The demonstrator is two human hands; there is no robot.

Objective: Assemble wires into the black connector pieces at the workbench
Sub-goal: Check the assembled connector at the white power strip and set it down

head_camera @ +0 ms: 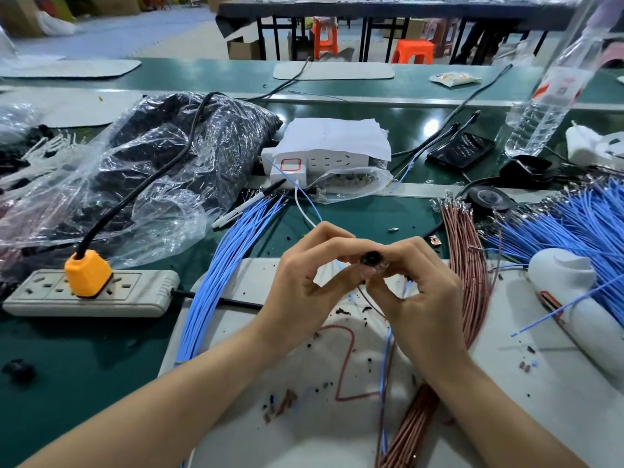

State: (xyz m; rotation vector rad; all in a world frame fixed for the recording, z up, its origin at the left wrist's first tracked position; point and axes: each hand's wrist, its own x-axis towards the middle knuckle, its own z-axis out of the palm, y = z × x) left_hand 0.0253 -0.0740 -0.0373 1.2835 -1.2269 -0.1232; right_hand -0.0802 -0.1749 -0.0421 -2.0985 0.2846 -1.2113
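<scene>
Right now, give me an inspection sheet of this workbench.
Surface: green workbench, with a white mat under the hands.
Job's things: black connector piece; blue wires on both sides; copper-coloured wires.
Clutter: plastic bag, marker, phone, water bottle, tape roll, wire scraps.
Grippers: left hand and right hand both pinch the black connector piece.
Cables: black cord with an orange plug in a grey power strip.
Surroundings: orange stools, black table.
</scene>
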